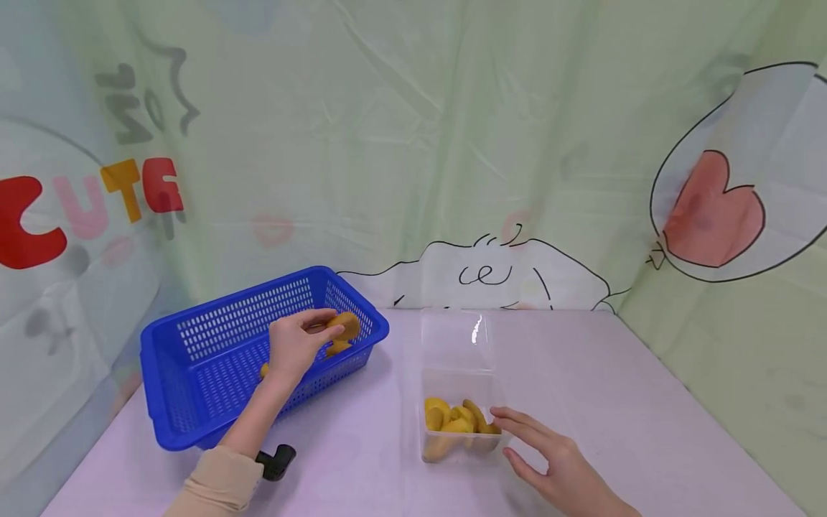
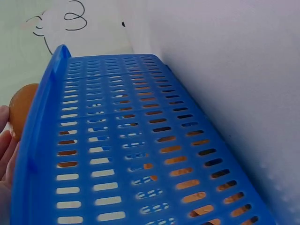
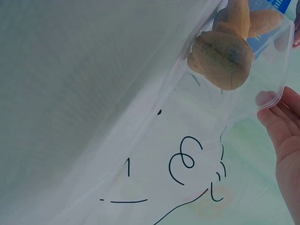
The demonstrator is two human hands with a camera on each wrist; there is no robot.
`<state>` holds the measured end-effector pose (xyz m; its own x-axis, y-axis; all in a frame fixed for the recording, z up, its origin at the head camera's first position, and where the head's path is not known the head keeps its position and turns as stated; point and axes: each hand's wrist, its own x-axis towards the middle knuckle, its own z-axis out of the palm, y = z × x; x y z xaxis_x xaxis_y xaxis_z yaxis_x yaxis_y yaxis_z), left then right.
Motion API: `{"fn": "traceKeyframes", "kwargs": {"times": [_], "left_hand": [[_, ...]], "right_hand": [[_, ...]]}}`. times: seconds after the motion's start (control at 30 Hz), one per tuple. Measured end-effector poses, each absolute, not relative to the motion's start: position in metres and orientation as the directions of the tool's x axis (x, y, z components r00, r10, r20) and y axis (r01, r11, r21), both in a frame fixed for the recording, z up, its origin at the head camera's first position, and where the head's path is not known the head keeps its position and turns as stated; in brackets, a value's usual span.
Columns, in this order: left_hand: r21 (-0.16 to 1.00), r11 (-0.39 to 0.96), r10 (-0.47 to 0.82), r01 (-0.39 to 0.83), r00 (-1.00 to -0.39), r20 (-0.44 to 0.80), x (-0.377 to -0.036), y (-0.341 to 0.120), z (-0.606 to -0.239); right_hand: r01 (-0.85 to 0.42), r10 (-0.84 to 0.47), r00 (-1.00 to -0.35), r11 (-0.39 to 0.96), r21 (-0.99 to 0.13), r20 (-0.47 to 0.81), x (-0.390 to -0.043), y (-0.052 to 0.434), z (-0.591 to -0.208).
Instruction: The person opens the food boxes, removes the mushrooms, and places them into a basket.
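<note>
Nearest the head camera, the right hand (image 1: 549, 459) rests low on the pale desk (image 1: 646, 431), its fingers straight and relaxed, the tips touching the near corner of the clear plastic container (image 1: 457, 373). That light touch seems there to steady the box, since it holds nothing. Inside the container lies a heap of yellow-orange pieces (image 1: 455, 420), curved and rounded, matte and slightly rough in the right wrist view.

Further left, the left hand (image 1: 293, 348) hovers over the blue basket (image 1: 194, 359), with thumb and fingertips pinching one orange piece (image 1: 345, 324) just above the basket's right end; the narrow grip suits a small, light thing lifted clear of the wall. That piece looks oval, smooth and golden-brown. More orange shows inside the basket, under the hand and through the slots. A small black object (image 1: 276, 461) lies on the desk beside the left sleeve (image 1: 216, 485).
</note>
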<state>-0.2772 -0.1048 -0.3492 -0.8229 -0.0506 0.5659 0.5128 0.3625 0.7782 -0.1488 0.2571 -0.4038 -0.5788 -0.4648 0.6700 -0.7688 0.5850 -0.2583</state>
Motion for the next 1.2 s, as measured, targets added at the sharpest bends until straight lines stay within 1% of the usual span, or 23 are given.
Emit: {"fn": "traceKeyframes", "kwargs": {"times": [0.1, 0.27, 0.4, 0.47, 0.63, 0.73, 0.87, 1.03, 1.1, 1.2], "left_hand": [[0.768, 0.407, -0.055, 0.493, -0.827, 0.560, -0.279, -0.106, -0.353], [0.743, 0.484, -0.042, 0.462, -0.836, 0.547, -0.280, -0.105, -0.361], [0.721, 0.509, -0.033, 0.470, -0.827, 0.562, -0.282, -0.104, -0.364], [0.718, 0.513, -0.034, 0.470, -0.825, 0.564, -0.282, -0.103, -0.365], [0.723, 0.510, -0.027, 0.466, -0.832, 0.555, -0.282, -0.103, -0.365], [0.731, 0.497, -0.024, 0.467, -0.835, 0.550, -0.281, -0.103, -0.364], [0.753, 0.471, -0.026, 0.459, -0.846, 0.532, -0.279, -0.102, -0.362], [0.779, 0.441, -0.020, 0.447, -0.862, 0.506, -0.277, -0.100, -0.360], [0.780, 0.432, -0.011, 0.452, -0.863, 0.506, -0.276, -0.098, -0.358], [0.777, 0.417, 0.006, 0.472, -0.856, 0.517, -0.275, -0.093, -0.356]], "right_hand": [[-0.761, -0.461, -0.589, 0.592, -0.265, 0.664, -0.148, 0.257, -0.403], [-0.768, -0.464, -0.580, 0.585, -0.260, 0.669, -0.150, 0.258, -0.406], [-0.781, -0.470, -0.564, 0.570, -0.255, 0.679, -0.151, 0.258, -0.406], [-0.780, -0.472, -0.570, 0.568, -0.262, 0.672, -0.150, 0.258, -0.406], [-0.759, -0.474, -0.608, 0.581, -0.294, 0.636, -0.148, 0.259, -0.403], [-0.764, -0.473, -0.602, 0.576, -0.292, 0.643, -0.148, 0.259, -0.404], [-0.783, -0.470, -0.569, 0.561, -0.269, 0.675, -0.149, 0.259, -0.406], [-0.782, -0.473, -0.572, 0.561, -0.272, 0.670, -0.149, 0.259, -0.406], [-0.773, -0.475, -0.589, 0.566, -0.286, 0.654, -0.149, 0.259, -0.404], [-0.768, -0.473, -0.598, 0.570, -0.292, 0.647, -0.148, 0.258, -0.402]]}}
